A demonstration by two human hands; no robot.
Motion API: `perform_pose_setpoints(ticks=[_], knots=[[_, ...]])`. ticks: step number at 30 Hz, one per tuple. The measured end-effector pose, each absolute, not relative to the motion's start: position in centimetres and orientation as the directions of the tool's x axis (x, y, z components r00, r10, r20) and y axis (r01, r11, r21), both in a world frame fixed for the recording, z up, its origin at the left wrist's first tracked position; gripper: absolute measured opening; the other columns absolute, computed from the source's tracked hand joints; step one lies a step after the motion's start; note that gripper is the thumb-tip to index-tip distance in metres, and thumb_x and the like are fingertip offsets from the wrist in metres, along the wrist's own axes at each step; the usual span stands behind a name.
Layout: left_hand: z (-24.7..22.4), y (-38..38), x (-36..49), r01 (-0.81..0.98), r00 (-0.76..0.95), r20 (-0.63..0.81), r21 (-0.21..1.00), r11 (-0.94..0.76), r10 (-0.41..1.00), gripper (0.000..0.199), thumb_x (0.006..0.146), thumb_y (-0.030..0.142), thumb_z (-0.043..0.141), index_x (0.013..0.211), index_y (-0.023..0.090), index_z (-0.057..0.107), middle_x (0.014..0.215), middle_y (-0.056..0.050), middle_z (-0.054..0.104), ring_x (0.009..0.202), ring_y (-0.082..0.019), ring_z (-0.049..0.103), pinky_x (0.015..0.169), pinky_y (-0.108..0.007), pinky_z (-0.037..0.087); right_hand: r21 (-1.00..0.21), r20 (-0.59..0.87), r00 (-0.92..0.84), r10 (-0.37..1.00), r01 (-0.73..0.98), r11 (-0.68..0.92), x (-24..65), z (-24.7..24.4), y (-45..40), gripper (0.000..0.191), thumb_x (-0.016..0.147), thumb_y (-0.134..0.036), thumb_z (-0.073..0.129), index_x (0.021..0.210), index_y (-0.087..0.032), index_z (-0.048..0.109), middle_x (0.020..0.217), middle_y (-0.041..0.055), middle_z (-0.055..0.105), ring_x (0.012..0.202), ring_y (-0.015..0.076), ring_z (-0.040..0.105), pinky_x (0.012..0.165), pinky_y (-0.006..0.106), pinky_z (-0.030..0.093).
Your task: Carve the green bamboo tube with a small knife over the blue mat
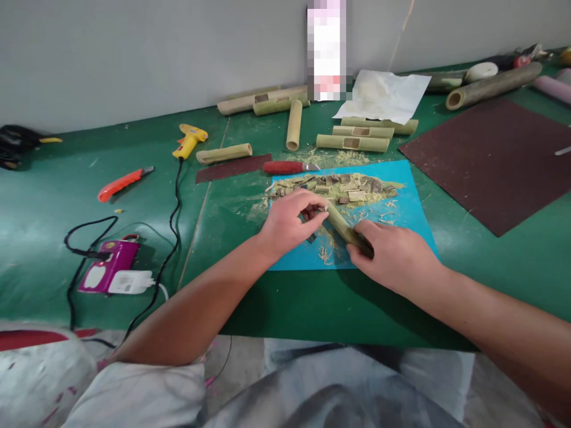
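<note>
My right hand (392, 249) is wrapped round the near end of a pale green bamboo tube (341, 222), which slants over a blue sheet (307, 260). At the tube's far end, my left hand (297, 219) is closed with thumb and fingers in a pinch. A small pale bit shows at those fingertips, too small to name. Just beyond both hands lies a heap of bamboo chips and shavings (343, 187) on the sheet. A carving knife (285, 167) with a red handle rests at the sheet's far left corner.
Several cut bamboo tubes (352, 142) lie farther back. Brown sandpaper (495, 166) is at right, with a narrower sandpaper strip (234, 169) left of the knife. At left are a yellow glue gun (191, 140), an orange utility knife (122, 183) and a purple power strip (109, 267) with black cords.
</note>
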State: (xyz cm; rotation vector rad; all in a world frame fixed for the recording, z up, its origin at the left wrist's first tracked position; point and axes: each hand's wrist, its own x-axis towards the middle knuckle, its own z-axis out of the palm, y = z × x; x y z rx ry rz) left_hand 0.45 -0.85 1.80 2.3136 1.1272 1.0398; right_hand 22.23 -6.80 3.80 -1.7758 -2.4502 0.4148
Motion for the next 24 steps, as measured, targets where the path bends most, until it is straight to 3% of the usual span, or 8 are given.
perform_pose_setpoints(ticks=[12,19,24], knots=[[1.91,-1.08,-0.33,0.566,0.443,0.455,0.526,-0.634,0.773,0.012,0.092,0.021,0.065,0.099,0.019,0.075,0.094,-0.005,0.076,0.081,-0.014,0.071,0.075,-0.026,0.057,-0.283,-0.093,-0.323,0.942,0.915,0.286,22.04,3.86,-6.72,0.023,0.09,-0.035,0.049,0.097,-0.02,0.066,0.082,0.0057,0.072,0.066,0.0178,0.06,0.056,0.031,0.023],[1.48,-1.11,-0.01,0.589,0.42,0.523,0.464,-0.662,0.741,0.013,0.094,0.02,0.063,0.098,0.019,0.076,0.096,-0.005,0.076,0.09,-0.015,0.071,0.083,-0.027,0.057,-0.274,-0.112,-0.315,0.943,0.922,0.275,21.95,3.98,-6.81,0.023,0.092,-0.034,0.047,0.093,-0.019,0.065,0.082,0.0063,0.072,0.068,0.0182,0.061,0.057,0.031,0.024],[1.24,-0.86,0.11,0.572,0.422,0.487,0.511,-0.641,0.765,0.014,0.087,0.022,0.073,0.1,0.015,0.074,0.089,-0.003,0.073,0.069,-0.011,0.066,0.067,-0.022,0.056,-0.268,-0.11,-0.317,0.942,0.922,0.279,21.99,4.09,-6.84,0.022,0.092,-0.033,0.049,0.093,-0.019,0.065,0.083,0.0068,0.073,0.069,0.0183,0.061,0.057,0.031,0.024]])
